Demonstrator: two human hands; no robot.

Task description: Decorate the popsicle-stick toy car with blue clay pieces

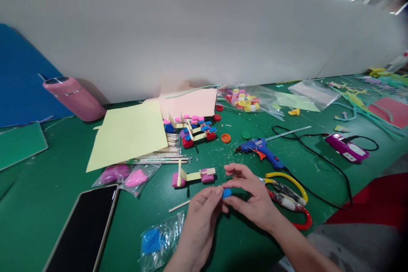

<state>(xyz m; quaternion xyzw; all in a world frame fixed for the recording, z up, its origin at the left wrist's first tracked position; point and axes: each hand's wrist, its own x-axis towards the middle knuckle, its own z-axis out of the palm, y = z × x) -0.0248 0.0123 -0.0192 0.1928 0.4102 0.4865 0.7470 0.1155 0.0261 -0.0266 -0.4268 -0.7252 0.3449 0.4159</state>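
A small flattened blue lump of modelling clay [226,193] sits between my two hands. My left hand [202,214] pinches its left end between thumb and forefinger. The thumb and forefinger of my right hand [255,199] close on its other side, while the remaining fingers are loosely curled. Just beyond the hands stands a little scooter model [193,177] of pale wooden strips with purple-pink clay ends. A thin wooden stick [179,206] lies left of my left hand. Near that wrist is a clear bag with blue clay [151,240].
Finished-looking scooter models [199,134] stand farther back. To the right lie a blue glue gun [259,148], pliers [288,197] and a purple device [347,148] with cables. On the left are a phone [84,229], yellow sheet [127,134] and pink bottle [75,97]. Bagged bottle caps [242,100] rest behind.
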